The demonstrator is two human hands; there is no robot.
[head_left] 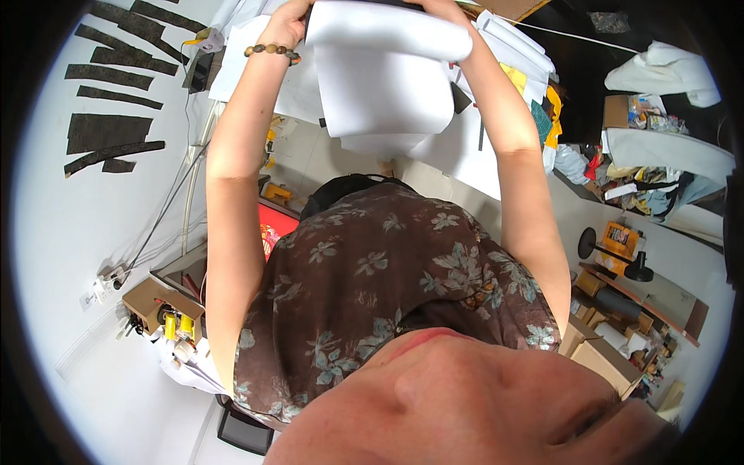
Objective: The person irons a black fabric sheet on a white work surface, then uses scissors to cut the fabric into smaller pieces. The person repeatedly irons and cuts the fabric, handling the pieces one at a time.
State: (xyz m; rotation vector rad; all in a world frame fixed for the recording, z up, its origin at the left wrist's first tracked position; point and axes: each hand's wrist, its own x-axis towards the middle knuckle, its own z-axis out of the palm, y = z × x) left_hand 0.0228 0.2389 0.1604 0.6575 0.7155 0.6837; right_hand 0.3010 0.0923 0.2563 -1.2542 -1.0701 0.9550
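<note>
A large white sheet (380,89), apparently paper, bends over in a rounded fold (387,29) at the top of the view and hangs toward me. My left hand (288,25), below a beaded bracelet (271,51), has its fingers curled at the sheet's left upper edge. At the right upper end, my right hand (440,6) grips the same sheet; the picture's top edge cuts off part of it. A dark strip shows along the top between both hands, its kind unclear. Under the sheet lies a white work surface (469,159).
White rolls (515,43), a yellow piece (514,76) and a green piece (540,122) lie right of my right forearm. Farther right are a white cloth (666,74) and cluttered shelves (643,182). Dark strips (108,132) are stuck on the left wall. An open cardboard box (147,302) stands lower left.
</note>
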